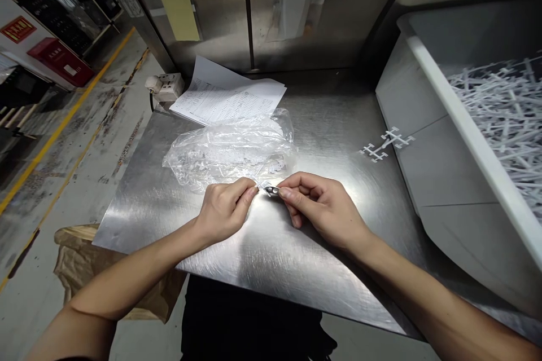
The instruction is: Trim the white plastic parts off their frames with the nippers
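My left hand [226, 207] is closed in a pinch, thumb against finger, just in front of the clear plastic bag [232, 149]. A small whitish bit [262, 185] shows at its fingertips; its kind is too small to tell. Close by on the right, my right hand [324, 208] pinches a small dark piece with light spots [272, 190] between thumb and forefinger. The fingertips of both hands nearly meet over the metal table [271, 254]. The bag lies on its side with many small white pieces inside.
Printed sheets [231, 93] lie behind the bag, beside a power socket [169, 87]. A white plastic sprue [387, 144] rests to the right, near a large grey bin [432, 118] of white sprues. A brown paper bag [76, 259] stands below the table's left edge.
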Motion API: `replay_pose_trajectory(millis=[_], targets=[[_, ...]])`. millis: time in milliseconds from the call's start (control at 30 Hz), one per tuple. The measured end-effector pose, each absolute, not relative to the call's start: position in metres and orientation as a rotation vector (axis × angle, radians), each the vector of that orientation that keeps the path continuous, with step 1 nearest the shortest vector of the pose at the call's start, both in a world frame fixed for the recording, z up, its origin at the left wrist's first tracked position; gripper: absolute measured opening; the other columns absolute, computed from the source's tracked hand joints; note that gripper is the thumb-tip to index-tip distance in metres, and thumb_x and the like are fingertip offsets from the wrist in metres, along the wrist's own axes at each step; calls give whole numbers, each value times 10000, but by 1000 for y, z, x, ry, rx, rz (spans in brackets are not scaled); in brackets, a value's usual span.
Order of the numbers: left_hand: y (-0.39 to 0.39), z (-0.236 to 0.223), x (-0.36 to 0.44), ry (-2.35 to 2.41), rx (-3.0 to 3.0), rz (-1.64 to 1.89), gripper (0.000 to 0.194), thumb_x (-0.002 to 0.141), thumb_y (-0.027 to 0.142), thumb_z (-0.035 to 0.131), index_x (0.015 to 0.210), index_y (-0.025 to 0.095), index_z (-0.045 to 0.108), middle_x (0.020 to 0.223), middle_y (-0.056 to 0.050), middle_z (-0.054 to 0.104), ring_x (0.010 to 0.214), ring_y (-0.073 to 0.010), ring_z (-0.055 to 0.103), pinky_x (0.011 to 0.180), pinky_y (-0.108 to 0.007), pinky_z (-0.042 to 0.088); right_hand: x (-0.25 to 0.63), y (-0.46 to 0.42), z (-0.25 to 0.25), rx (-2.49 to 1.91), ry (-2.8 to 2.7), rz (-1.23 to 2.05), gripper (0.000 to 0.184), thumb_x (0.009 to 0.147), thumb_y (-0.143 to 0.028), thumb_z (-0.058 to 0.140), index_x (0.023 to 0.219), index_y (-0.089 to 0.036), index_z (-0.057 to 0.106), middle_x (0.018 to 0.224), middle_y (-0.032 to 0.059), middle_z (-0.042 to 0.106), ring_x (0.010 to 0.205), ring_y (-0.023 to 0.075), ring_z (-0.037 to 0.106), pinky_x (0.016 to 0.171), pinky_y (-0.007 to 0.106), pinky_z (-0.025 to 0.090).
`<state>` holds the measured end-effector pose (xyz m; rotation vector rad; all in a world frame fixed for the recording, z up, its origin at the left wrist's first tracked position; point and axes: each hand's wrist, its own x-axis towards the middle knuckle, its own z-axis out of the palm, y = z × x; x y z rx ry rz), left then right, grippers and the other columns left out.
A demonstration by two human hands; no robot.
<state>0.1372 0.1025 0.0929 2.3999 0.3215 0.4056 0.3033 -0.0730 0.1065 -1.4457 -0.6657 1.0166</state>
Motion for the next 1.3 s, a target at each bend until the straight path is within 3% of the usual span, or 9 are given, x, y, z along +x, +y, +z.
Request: replay_pose_trajectory(millis=[167, 333, 533, 700, 933, 1100, 1300], targets=[[103, 92, 138, 346, 2376, 392, 248, 1137, 313, 533, 1058, 204, 741, 705, 23, 698, 588, -125, 632, 610, -251, 436, 304, -73, 107, -1414, -638, 1007, 362, 961, -538, 828, 924, -183, 763, 569, -38, 616, 492, 130, 561, 537, 281, 437], [103, 95, 138, 256, 2300, 444, 233, 1143, 292, 541, 1058, 192, 734, 677, 33, 683, 580, -117, 642, 604, -241, 458, 306, -74, 107, -1397, -643, 837, 289, 1004, -476, 785, 981, -188, 781, 646, -26, 641, 546, 140, 606, 575, 292, 477], [103, 108, 137, 13, 2249, 707, 276, 1122, 239, 585, 894, 182, 730, 758, -18, 765, 657, -132, 714, 642, -256, 531, 311, -73, 102, -1370, -635, 672, 238, 1007, -431, 773, 992, -193, 779, 674, -22, 651, 542, 142, 601, 550, 295, 466], [106, 113, 133, 191, 1849, 797, 219, 1120, 341, 651, 1016, 180, 756, 872, -47, 814, 667, -132, 727, 656, -273, 583, 313, -73, 97, -1369, -663, 611, 221, 1026, -419, 760, 971, -205, 772, 682, -24, 654, 552, 143, 605, 572, 300, 477], [121, 143, 122, 337, 1411, 867, 298, 1016, 478, 735, 938, 195, 684, 606, 36, 554, 529, -112, 544, 535, -260, 454, 304, -71, 99, -1377, -685, 649, 212, 991, -414, 777, 957, -204, 771, 666, -22, 654, 542, 142, 591, 550, 296, 499], [132, 156, 103, 387, 1239, 738, 337, 911, 503, 790, 912, 216, 614, 574, 76, 347, 474, -91, 362, 505, -256, 347, 299, -72, 100, -1396, -721, 673, 217, 961, -429, 802, 968, -213, 783, 653, -14, 657, 539, 151, 594, 538, 298, 524], [136, 153, 75, 465, 1228, 710, 382, 968, 570, 704, 892, 229, 550, 585, 85, 237, 436, -93, 293, 487, -269, 330, 301, -75, 97, -1468, -744, 626, 290, 934, -540, 839, 969, -254, 806, 689, 7, 674, 563, 187, 616, 558, 342, 534]])
